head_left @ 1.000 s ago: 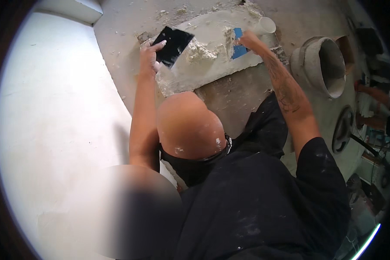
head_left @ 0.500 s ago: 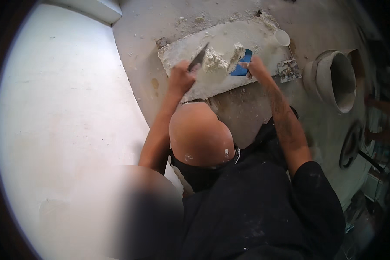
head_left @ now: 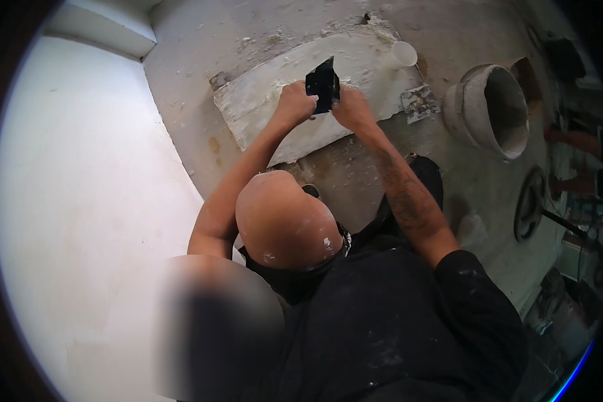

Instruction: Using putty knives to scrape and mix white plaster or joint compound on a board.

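Head view: the rim goes black and cuts things off; lower left there's a big blurred blob I can't identify. My hands and the black, flat, angular scraper blade (head_left: 321,84) hide the middle of the long, white, plaster-smeared board (head_left: 248,114), so I can't see what lies right behind them. My left forearm also covers a bit of the board's near edge. Far right, another person's bare limbs (head_left: 578,139) are dim and cropped.

My left hand (head_left: 297,104) is closed, thumb against the black blade, pinching it near its lower left side. Blade stands tilted up over the middle of the board; can't tell if it touches the surface. My right hand (head_left: 350,108) is just beside the blade's right edge, fingers curled and mostly hidden; can't tell how tight they are, or whether they grip that edge or something behind it.

Around: small, white, round cup (head_left: 403,55) at the board's far right end; mottled, squarish, plaster-crusted plate (head_left: 420,104) by its right corner; grey, round, plaster-coated bucket (head_left: 459,114) tipped toward me, farther right. My bare, plaster-flecked knee (head_left: 285,211) is below the board.
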A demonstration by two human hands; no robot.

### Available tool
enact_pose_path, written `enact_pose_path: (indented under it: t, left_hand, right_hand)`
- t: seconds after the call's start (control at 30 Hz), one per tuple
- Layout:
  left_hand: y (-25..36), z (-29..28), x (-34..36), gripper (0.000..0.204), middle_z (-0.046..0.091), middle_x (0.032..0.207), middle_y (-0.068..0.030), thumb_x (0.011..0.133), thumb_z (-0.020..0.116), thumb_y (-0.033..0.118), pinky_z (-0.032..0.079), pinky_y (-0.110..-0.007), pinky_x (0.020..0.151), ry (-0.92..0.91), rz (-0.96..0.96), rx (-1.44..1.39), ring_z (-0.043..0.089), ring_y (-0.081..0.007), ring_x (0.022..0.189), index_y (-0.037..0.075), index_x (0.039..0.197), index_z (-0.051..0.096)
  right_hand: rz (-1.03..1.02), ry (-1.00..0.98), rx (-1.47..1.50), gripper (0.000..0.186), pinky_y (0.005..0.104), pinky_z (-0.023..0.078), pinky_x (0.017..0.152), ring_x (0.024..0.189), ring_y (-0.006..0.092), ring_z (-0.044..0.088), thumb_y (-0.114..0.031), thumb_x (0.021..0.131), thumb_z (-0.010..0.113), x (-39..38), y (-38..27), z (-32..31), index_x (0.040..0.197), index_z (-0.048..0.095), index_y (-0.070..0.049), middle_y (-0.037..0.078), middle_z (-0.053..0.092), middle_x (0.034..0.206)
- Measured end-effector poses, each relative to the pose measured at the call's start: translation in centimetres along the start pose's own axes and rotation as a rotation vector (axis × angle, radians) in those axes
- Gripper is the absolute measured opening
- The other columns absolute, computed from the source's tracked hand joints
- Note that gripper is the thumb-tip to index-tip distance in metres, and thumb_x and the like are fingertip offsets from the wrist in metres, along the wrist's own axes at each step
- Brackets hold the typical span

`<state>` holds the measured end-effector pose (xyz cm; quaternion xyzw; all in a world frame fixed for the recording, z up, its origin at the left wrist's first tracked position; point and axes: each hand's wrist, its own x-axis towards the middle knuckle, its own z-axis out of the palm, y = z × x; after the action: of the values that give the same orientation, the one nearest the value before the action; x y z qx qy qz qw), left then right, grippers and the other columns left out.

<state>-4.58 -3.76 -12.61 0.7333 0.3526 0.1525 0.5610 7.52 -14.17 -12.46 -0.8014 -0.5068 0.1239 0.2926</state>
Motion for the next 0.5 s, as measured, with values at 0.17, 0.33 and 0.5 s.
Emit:
enact_pose_path:
  t: [0.17,0.33,0.5]
  left_hand:
    - [-0.5,0.4,2.0,0.020,0.065,0.074,-0.0252,0.071,0.052,0.004,0.056,-0.039,0.062,0.085,0.053,0.248,0.068,-0.0326,0.072,-0.007,0.085,0.062]
    - [-1.3,-0.5,2.9,0.017,0.064,0.080,-0.0180,0.068,0.052,0.001,0.051,-0.045,0.069,0.196,0.314,0.649,0.063,-0.0350,0.081,0.002,0.081,0.063]
    - [-1.2,-1.1,0.7,0.007,0.056,0.078,-0.0118,0.071,0.053,0.001,0.050,-0.042,0.061,0.198,0.632,0.877,0.059,-0.0303,0.076,0.006,0.073,0.057]
  right_hand:
    - [0.065,-0.036,-0.021,0.020,0.0483,0.048,0.075,0.085,0.0438,0.060,-0.006,0.072,0.056,-0.2,-0.8,0.1,0.089,0.060,0.003,0.027,0.063,0.084]
    - [0.195,0.009,-0.088,0.023,0.0477,0.048,0.074,0.083,0.0440,0.061,-0.009,0.072,0.061,-0.6,0.7,-3.4,0.090,0.061,0.004,0.027,0.063,0.083]
    - [0.168,0.093,-0.119,0.024,0.0456,0.047,0.082,0.091,0.0424,0.059,-0.003,0.072,0.055,-1.9,4.3,-8.8,0.094,0.060,0.006,0.028,0.062,0.093]
